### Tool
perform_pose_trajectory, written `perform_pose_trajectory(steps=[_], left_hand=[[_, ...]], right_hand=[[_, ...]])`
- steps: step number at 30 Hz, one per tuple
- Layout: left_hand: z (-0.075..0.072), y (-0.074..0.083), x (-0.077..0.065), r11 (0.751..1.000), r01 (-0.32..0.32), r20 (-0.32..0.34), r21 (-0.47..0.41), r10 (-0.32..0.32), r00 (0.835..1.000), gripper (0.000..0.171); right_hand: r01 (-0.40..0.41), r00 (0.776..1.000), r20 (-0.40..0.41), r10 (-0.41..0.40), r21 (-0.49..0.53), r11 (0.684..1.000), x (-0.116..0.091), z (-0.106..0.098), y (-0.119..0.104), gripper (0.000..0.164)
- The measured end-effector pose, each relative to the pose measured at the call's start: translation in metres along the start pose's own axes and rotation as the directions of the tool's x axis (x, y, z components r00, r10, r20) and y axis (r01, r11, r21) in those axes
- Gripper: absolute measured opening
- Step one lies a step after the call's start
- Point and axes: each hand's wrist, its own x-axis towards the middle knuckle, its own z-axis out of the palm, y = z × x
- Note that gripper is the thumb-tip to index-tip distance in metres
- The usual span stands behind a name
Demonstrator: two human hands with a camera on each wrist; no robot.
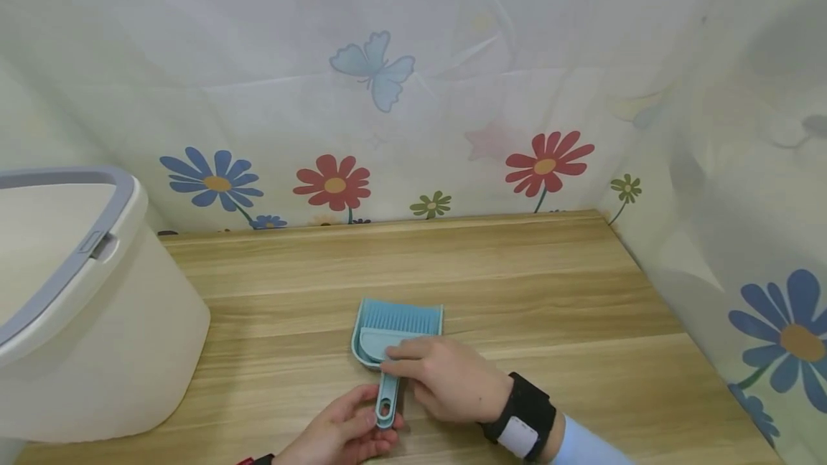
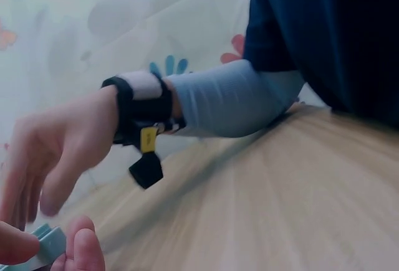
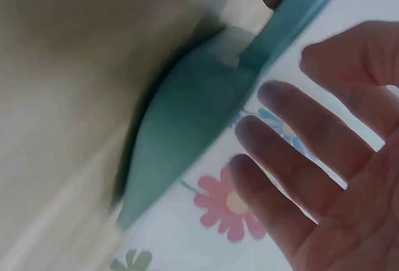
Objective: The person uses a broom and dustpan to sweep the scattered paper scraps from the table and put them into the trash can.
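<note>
A small light-blue dustpan (image 1: 356, 339) lies on the table with a matching hand brush (image 1: 400, 318) nested in it, bristles pointing away from me. My left hand (image 1: 342, 428) pinches the handle end between thumb and fingers; the left wrist view shows the blue handle tip (image 2: 53, 243) there. Over the brush and upper handle is my right hand (image 1: 452, 379), its fingers extended. From the right wrist, those fingers (image 3: 299, 152) look straight and spread beside the dustpan's underside (image 3: 181, 128). Whether a fingertip touches the brush is hard to tell.
A large white bin (image 1: 129, 321) with a grey-blue rim stands at the left of the wood-grain table (image 1: 517, 271). A white sheet (image 1: 452, 113) printed with flowers and a butterfly hangs along the back and right edges.
</note>
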Motion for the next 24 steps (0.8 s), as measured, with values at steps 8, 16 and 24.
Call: perform_pose_trajectory(steps=[8,16,24], left_hand=[[-0.026,0.019,-0.005,0.995,-0.050,-0.191,0.081,0.065,0.979,0.065],[-0.050,0.038,-0.014,0.986,-0.085,-0.270,0.145,0.122,0.955,0.065],[-0.059,0.052,-0.019,0.965,-0.067,-0.323,0.255,0.150,0.935,0.062]], right_hand=[[-0.162,0.974,-0.158,0.162,0.012,0.987,-0.011,-0.024,0.041,0.047],[-0.479,0.851,-0.263,0.455,-0.031,0.877,-0.033,-0.035,0.099,0.065],[-0.605,0.789,-0.188,0.585,-0.068,0.793,-0.052,-0.027,0.130,0.098]])
